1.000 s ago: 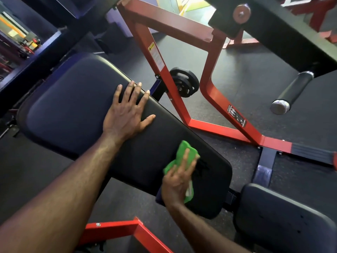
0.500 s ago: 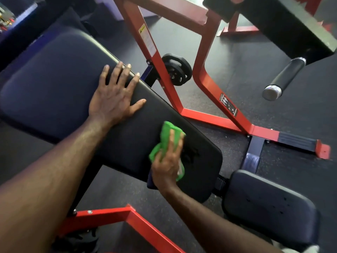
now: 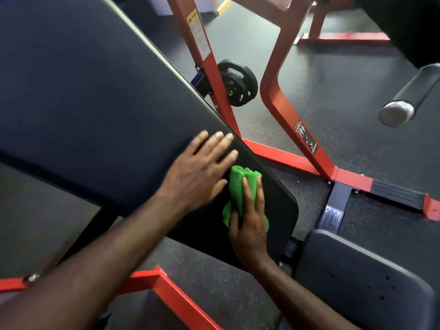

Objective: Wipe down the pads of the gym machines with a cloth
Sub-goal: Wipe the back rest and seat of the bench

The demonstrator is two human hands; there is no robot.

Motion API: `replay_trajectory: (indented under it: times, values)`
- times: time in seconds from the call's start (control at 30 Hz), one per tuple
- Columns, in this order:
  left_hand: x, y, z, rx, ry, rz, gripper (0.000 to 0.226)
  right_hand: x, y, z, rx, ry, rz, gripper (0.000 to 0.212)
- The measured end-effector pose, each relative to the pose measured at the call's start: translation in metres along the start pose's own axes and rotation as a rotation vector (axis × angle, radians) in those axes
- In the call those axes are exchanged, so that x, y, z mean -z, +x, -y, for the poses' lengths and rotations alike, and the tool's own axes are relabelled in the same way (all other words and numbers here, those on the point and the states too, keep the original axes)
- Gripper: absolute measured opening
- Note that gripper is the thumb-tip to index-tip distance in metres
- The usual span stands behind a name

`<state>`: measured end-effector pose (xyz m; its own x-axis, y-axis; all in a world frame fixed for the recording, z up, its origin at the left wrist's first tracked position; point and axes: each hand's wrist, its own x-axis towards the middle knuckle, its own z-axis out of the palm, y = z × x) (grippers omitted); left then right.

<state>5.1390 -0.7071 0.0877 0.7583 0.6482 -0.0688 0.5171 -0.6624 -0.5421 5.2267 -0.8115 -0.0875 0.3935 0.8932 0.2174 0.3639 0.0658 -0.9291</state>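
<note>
One cloth [image 3: 238, 186] under right fingers [image 3: 252, 194]

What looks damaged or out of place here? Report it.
The smaller dark padded seat at lower right has several small dark marks, possibly punctures, in its vinyl. The long black backrest pad under the green cloth looks intact.

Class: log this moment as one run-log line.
left hand flat on back pad | right hand holds green cloth
</note>
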Motion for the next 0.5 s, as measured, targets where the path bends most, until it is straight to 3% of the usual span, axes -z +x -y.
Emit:
replay_trajectory:
  times: [0.13, 0.2, 0.37, 0.43, 0.5]
  values:
    - [-0.015, -0.001, -0.008, 0.024, 0.034, 0.021, 0.064, -0.005, 0.004, -0.025, -0.302, 0.052, -0.221, 0.074]
    - [-0.019, 0.000, -0.008, 0.032, 0.058, 0.006, 0.059, -0.014, 0.007, -0.008, -0.344, 0.064, -0.260, 0.072]
    - [-0.029, -0.002, -0.011, 0.028, 0.045, -0.030, 0.049, -0.008, -0.011, -0.008, 0.097, 0.032, 0.005, 0.078]
    - [-0.029, -0.002, -0.011, 0.032, 0.047, -0.023, 0.049, -0.004, -0.013, -0.041, -0.071, 0.002, -0.082, 0.077]
    - [-0.029, -0.003, -0.012, 0.036, 0.057, -0.008, 0.050, -0.003, -0.015, -0.054, -0.449, 0.043, -0.243, 0.074]
